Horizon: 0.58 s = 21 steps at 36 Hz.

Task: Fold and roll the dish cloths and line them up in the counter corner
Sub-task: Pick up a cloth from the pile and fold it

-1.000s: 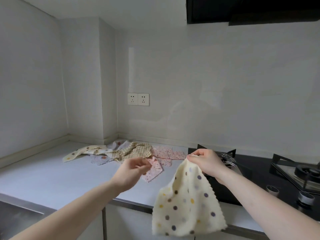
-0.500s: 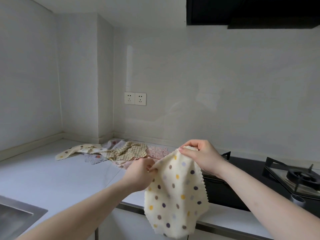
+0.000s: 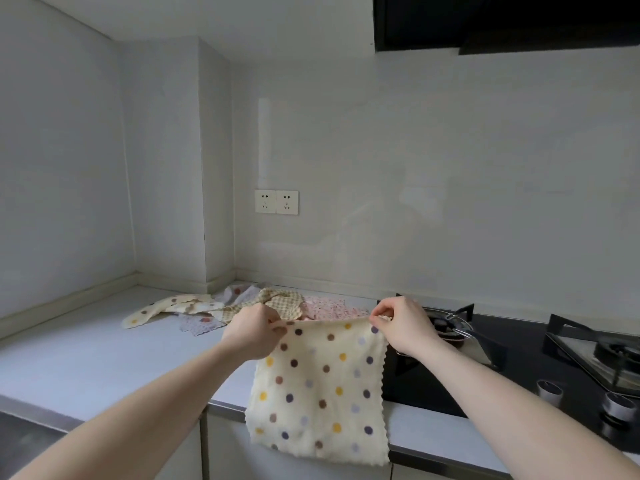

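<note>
Holding a cream dish cloth (image 3: 320, 389) with coloured polka dots up in the air, stretched flat between both hands above the front edge of the bench (image 3: 79, 351). Left hand (image 3: 254, 332) pinching the top left corner, fingers (image 3: 277, 329) curled tight on the fabric. Right hand (image 3: 401, 323) pinching the top right corner likewise, thumb and forefinger closed on the scalloped hem. Top edge taut and roughly level; remainder hanging freely, lower edge draped below the bench front, in front of the cabinet. Cloth unfolded, not rolled. Lying loose and crumpled on the bench behind, near the corner by the wall: a cream spotted cloth (image 3: 166, 306) strung out to the left, a grey cloth (image 3: 199, 323) partly under it, a tan checked cloth (image 3: 277, 299) in the middle, a pink patterned cloth (image 3: 329, 306) to the right, all overlapping or touching. None of these folded or rolled. Mounted on the back wall above the heap: a double socket (image 3: 276, 201). Set into the bench on the right: a black gas hob (image 3: 519, 348) with pan supports and knobs (image 3: 549, 389) along its front. Overhead at top right: a dark extractor hood (image 3: 485, 22). Edge of a sink (image 3: 20, 434) just visible at lower left.
</note>
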Available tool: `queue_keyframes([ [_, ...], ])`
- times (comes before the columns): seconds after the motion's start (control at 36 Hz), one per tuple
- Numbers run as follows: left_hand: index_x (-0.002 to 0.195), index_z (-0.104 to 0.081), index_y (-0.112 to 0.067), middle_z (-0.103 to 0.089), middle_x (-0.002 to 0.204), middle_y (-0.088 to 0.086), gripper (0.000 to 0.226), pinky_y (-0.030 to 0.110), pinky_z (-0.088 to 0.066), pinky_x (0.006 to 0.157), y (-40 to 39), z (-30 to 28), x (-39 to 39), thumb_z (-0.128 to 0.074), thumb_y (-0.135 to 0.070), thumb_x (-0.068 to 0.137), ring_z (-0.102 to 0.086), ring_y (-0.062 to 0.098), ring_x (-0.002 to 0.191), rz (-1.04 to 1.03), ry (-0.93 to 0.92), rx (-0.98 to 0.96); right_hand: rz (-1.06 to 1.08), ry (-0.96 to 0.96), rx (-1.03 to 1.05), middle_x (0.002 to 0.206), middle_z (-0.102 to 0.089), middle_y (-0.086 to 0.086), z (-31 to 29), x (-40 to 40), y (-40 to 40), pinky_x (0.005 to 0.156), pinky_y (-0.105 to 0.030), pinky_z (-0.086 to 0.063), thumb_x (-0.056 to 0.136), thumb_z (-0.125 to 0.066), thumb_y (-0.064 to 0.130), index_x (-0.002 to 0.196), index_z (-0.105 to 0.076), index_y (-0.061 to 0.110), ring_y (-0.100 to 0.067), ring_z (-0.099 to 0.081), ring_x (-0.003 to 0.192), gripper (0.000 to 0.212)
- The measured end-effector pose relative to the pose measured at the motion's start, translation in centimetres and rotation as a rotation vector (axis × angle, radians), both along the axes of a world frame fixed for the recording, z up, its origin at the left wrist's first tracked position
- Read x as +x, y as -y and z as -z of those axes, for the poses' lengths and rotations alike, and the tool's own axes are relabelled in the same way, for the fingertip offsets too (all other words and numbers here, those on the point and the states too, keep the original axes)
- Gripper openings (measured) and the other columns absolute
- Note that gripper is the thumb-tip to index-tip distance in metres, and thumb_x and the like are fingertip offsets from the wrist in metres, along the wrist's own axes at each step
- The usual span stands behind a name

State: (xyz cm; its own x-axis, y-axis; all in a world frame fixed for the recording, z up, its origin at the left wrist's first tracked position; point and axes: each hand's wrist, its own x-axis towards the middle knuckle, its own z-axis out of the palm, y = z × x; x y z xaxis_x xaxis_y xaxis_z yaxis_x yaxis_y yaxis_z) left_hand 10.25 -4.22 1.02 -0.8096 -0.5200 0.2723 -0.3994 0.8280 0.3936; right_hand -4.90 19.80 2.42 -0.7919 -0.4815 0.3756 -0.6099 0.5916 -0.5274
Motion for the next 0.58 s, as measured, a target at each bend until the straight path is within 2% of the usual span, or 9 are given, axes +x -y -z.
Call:
queue_keyframes([
  [0.06, 0.073, -0.064, -0.011, -0.067, 0.065, -0.001, 0.028, 0.028, -0.048, 0.052, 0.3, -0.4, -0.7, -0.056, -0.026, 0.095, -0.068, 0.021, 0.065, 0.007, -0.036, 0.172, 0.039, 0.021, -0.036, 0.068, -0.073, 0.013, 0.1, -0.6, 0.8, 0.06, -0.023, -0.042, 0.091, -0.069, 0.029, 0.079, -0.071, 0.029, 0.001, -0.058, 0.062, 0.013],
  [0.14, 0.097, -0.069, -0.012, -0.077, 0.077, 0.005, 0.021, 0.029, -0.061, 0.06, 0.2, -1.2, -1.3, -0.052, -0.024, 0.102, -0.076, 0.017, 0.07, 0.0, -0.115, 0.467, 0.087, 0.053, -0.084, 0.074, -0.073, 0.009, 0.4, -1.7, 1.9, 0.066, -0.026, -0.048, 0.093, -0.066, 0.023, 0.076, -0.069, 0.028, -0.009, -0.064, 0.071, 0.017],
  [0.19, 0.097, -0.067, -0.017, -0.078, 0.077, 0.006, 0.016, 0.033, -0.064, 0.068, 0.2, -1.3, -1.8, -0.053, -0.023, 0.102, -0.077, 0.02, 0.075, 0.001, -0.166, 0.533, 0.116, 0.071, -0.106, 0.081, -0.073, 0.004, 0.7, -2.3, 2.4, 0.07, -0.03, -0.055, 0.092, -0.064, 0.023, 0.074, -0.067, 0.028, -0.016, -0.068, 0.073, 0.02],
  [0.25, 0.091, -0.068, -0.021, -0.078, 0.079, 0.006, 0.018, 0.039, -0.064, 0.077, 0.3, -1.1, -2.2, -0.053, -0.021, 0.101, -0.076, 0.024, 0.083, -0.001, -0.184, 0.526, 0.139, 0.082, -0.135, 0.084, -0.072, 0.002, 0.8, -2.7, 2.8, 0.075, -0.034, -0.059, 0.092, -0.063, 0.023, 0.073, -0.065, 0.028, -0.02, -0.07, 0.076, 0.02],
  [0.31, 0.086, -0.068, -0.022, -0.077, 0.086, 0.008, 0.02, 0.041, -0.063, 0.078, 0.3, -0.8, -2.6, -0.053, -0.019, 0.098, -0.074, 0.028, 0.087, 0.01, -0.194, 0.482, 0.146, 0.07, -0.161, 0.085, -0.072, 0.003, 0.8, -2.7, 3.0, 0.075, -0.031, -0.055, 0.093, -0.063, 0.023, 0.074, -0.065, 0.028, -0.019, -0.068, 0.081, 0.02],
  [0.36, 0.094, -0.07, -0.024, -0.075, 0.094, 0.005, 0.018, 0.032, -0.057, 0.068, 0.2, -0.5, -2.7, -0.054, -0.019, 0.098, -0.069, 0.025, 0.084, 0.032, -0.199, 0.445, 0.135, 0.054, -0.172, 0.085, -0.07, 0.006, 0.9, -2.4, 2.9, 0.068, -0.026, -0.047, 0.094, -0.064, 0.023, 0.078, -0.066, 0.028, -0.015, -0.064, 0.082, 0.017],
  [0.44, 0.114, -0.073, -0.023, -0.069, 0.105, -0.003, 0.024, 0.025, -0.047, 0.068, 0.3, 0.1, -2.5, -0.054, -0.019, 0.099, -0.064, 0.017, 0.094, 0.08, -0.193, 0.418, 0.088, 0.045, -0.169, 0.081, -0.066, 0.012, 1.2, -1.8, 2.4, 0.06, -0.021, -0.041, 0.094, -0.065, 0.023, 0.082, -0.068, 0.028, -0.007, -0.061, 0.077, 0.013],
  [0.58, 0.104, -0.072, -0.027, -0.073, 0.107, 0.002, 0.025, 0.034, -0.055, 0.078, 1.0, 1.7, -1.5, -0.051, -0.014, 0.099, -0.069, 0.028, 0.101, 0.145, -0.142, 0.423, 0.01, 0.041, -0.143, 0.084, -0.071, 0.012, 2.6, -1.2, 1.5, 0.077, -0.026, -0.053, 0.091, -0.07, 0.026, 0.081, -0.07, 0.03, -0.008, -0.068, 0.084, 0.01],
])
